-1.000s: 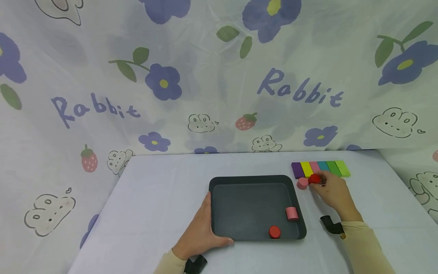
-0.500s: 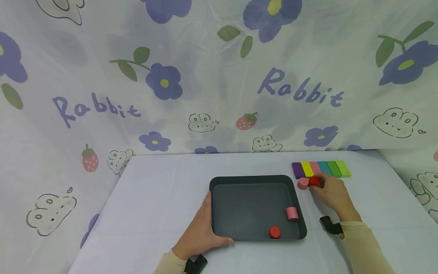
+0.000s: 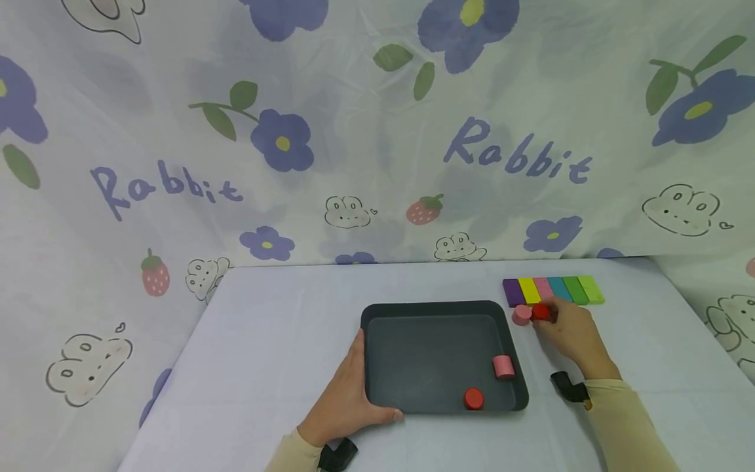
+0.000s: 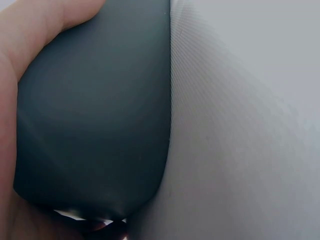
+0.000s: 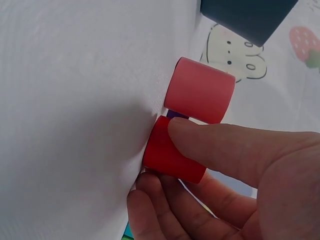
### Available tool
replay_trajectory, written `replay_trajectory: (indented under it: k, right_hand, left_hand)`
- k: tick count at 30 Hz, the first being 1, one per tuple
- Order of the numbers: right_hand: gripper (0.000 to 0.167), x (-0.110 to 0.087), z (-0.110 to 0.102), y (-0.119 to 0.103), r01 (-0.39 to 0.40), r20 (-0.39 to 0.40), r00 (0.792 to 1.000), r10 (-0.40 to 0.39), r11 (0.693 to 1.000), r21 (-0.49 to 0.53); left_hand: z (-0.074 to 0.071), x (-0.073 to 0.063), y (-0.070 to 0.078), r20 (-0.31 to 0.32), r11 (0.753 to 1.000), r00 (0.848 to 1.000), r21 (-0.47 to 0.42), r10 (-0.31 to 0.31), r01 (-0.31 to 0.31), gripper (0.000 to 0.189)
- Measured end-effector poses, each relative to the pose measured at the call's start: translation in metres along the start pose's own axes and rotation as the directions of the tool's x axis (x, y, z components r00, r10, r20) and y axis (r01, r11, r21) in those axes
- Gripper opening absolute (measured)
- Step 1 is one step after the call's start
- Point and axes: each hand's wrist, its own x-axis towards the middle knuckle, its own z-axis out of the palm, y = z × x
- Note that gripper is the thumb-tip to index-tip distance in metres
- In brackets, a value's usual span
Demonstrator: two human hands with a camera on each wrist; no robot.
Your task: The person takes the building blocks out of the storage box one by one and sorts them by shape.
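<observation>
A red cylinder block (image 3: 540,311) stands on the table in front of the coloured strip, pinched between the thumb and fingers of my right hand (image 3: 573,334). Just left of it is a pink cylinder block (image 3: 522,315); the right wrist view shows that pink block (image 5: 200,90) close beside the red block (image 5: 172,152). My left hand (image 3: 345,396) rests at the near left corner of the dark grey tray (image 3: 430,309), fingers straight along its left side and thumb along the front edge. Inside the tray lie another pink block (image 3: 503,368) and another red block (image 3: 474,398).
Behind the right hand lies a row of flat coloured blocks (image 3: 575,290) in purple, yellow, pink, blue and greens, partly covered by the fingers. A white cloth (image 3: 283,328) covers the table. A printed curtain (image 3: 377,131) hangs at the back.
My right hand has lowered slightly with the red block, which now stands beside the pink one. The left hand, the tray and the blocks in it have not visibly moved.
</observation>
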Motion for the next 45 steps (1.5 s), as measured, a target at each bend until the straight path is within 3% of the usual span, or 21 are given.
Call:
replay_trajectory:
  k: [20, 32, 45]
  right_hand:
    - [0.057, -0.01, -0.015, -0.014, -0.047, 0.006, 0.999, 0.048, 0.999, -0.015]
    - [0.057, -0.025, -0.029, -0.036, 0.052, -0.072, 0.996, -0.052, 0.999, -0.003]
    - [0.05, -0.041, -0.031, -0.061, 0.22, -0.11, 0.971, -0.212, 0.973, 0.067]
  left_hand:
    - [0.0, 0.002, 0.002, 0.012, 1.0, 1.0, -0.004, -0.014, 0.014, 0.15]
    - [0.001, 0.001, 0.0, 0.002, 1.0, 1.0, 0.008, -0.017, 0.017, 0.149]
    - [0.0, 0.001, 0.001, 0.012, 1.0, 1.0, -0.006, -0.013, 0.013, 0.149]
